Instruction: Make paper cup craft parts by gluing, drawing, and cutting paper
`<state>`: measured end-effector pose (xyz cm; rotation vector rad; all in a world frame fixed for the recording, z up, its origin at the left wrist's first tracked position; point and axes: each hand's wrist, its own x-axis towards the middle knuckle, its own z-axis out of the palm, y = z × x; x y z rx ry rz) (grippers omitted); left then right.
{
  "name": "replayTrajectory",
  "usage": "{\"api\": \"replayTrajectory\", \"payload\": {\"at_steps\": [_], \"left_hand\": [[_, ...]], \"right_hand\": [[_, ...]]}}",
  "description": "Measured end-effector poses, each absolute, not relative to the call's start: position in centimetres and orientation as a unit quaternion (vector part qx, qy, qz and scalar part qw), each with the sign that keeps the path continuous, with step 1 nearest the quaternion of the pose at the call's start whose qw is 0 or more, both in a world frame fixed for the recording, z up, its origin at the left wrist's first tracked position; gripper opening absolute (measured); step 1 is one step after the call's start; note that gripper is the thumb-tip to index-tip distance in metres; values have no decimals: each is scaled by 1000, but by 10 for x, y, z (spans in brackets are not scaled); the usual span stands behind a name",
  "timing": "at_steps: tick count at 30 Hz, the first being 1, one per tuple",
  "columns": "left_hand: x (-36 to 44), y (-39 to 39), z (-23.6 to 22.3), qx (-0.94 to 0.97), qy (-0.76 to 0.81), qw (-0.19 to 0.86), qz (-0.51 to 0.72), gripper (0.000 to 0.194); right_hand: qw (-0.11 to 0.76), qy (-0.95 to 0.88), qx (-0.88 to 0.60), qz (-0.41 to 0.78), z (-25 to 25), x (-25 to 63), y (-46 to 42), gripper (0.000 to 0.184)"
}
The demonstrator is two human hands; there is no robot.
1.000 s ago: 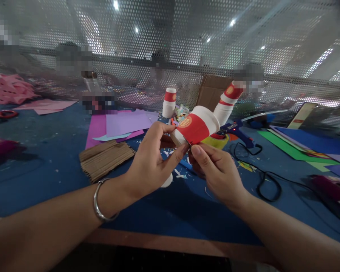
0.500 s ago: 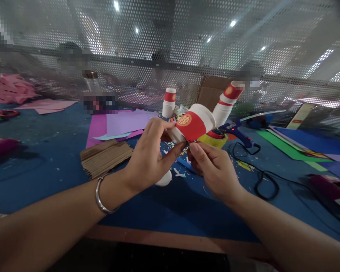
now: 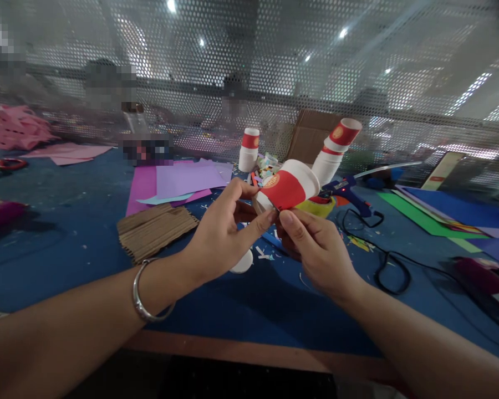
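A white paper cup [image 3: 289, 188] with a red band and a gold emblem is tilted on its side, its wide end toward the upper right. My left hand [image 3: 224, 238] holds it near its narrow base, fingers behind and thumb in front. My right hand [image 3: 316, 249] is closed in a pinch against the cup's lower side. A small dark bit shows at those fingertips, but what they grip is mostly hidden. Below the cup, a white disc [image 3: 243, 262] lies on the blue table [image 3: 241, 310], partly behind my left hand.
Stacked cups [image 3: 248, 149] stand behind, with a leaning cup stack [image 3: 332, 149] to the right. A blue glue gun [image 3: 351, 195] trails a black cord [image 3: 393, 271]. Corrugated cardboard [image 3: 156, 230], purple paper [image 3: 187, 180], paper scraps [image 3: 264, 254] and coloured sheets [image 3: 457, 208] lie around.
The cup has turned slightly in my left hand, so its emblem shows less. It sits a little lower and further right. My right hand keeps its pinch in nearly the same spot.
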<state>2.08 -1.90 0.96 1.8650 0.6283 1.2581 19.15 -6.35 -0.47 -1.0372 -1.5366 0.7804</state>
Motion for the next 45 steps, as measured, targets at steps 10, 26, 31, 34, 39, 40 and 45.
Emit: {"api": "replayTrajectory", "payload": {"at_steps": [10, 26, 31, 34, 39, 40, 45], "left_hand": [[20, -20, 12, 743, 228, 366, 512, 26], [22, -12, 9, 708, 256, 378, 538, 44], [21, -11, 10, 715, 257, 325, 562, 48], [22, -13, 8, 742, 248, 275, 559, 44], [21, -13, 2, 779, 238, 186, 549, 37], [20, -13, 1, 783, 235, 168, 551, 37], [21, -17, 4, 774, 216, 206, 559, 36]], "right_hand": [[541, -649, -425, 325, -4, 190, -66, 44], [528, -636, -444, 346, 0, 192, -62, 49], [524, -633, -451, 349, 0, 191, -62, 49], [532, -621, -442, 368, 0, 190, -61, 49], [550, -599, -422, 400, -1, 189, -62, 49], [553, -598, -420, 400, -2, 189, -62, 50], [556, -609, -414, 385, 0, 190, -65, 48]]}}
